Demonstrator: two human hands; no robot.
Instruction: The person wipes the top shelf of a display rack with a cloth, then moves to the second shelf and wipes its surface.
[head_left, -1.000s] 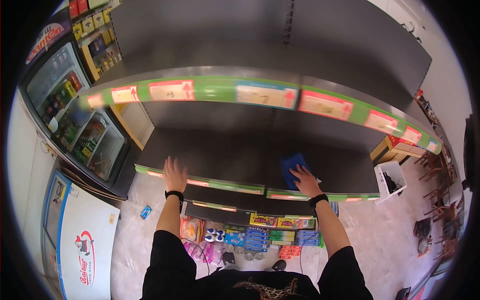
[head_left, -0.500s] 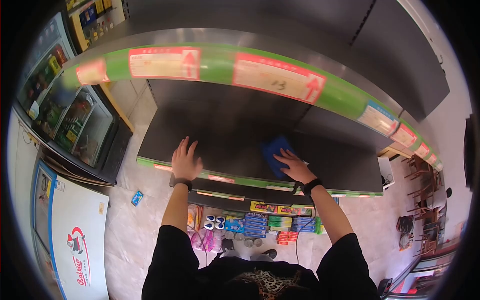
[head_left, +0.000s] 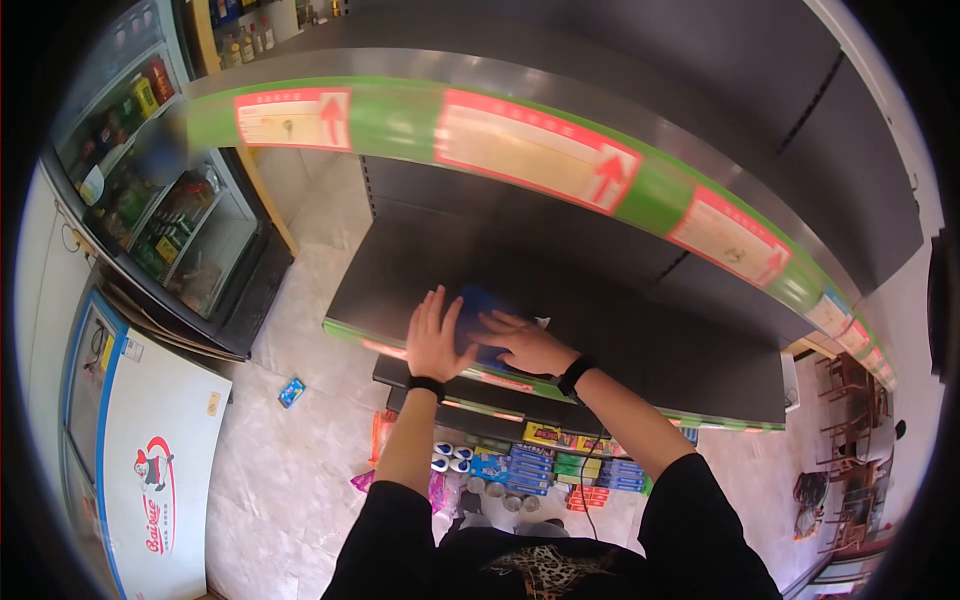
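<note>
Pressing blue cloth (head_left: pixel 486 301) near the shelf's (head_left: pixel 660 350) front-left corner under a flat, unclenched right hand (head_left: pixel 522 345), probably for even contact; resting left hand (head_left: pixel 435 340) alongside, spread and gripping nothing, maybe for balance

Blue on the cloth (head_left: pixel 478 302), dark grey on the shelf (head_left: pixel 630 340), black with leopard print on the shirt (head_left: pixel 395 535)

the cloth (head_left: pixel 478 300) lies on the shelf (head_left: pixel 640 345) towards its front-left corner (the right hand (head_left: pixel 527 346) on top); left of that corner, a packet (head_left: pixel 291 392) lies on the floor (head_left: pixel 290 470).
</note>
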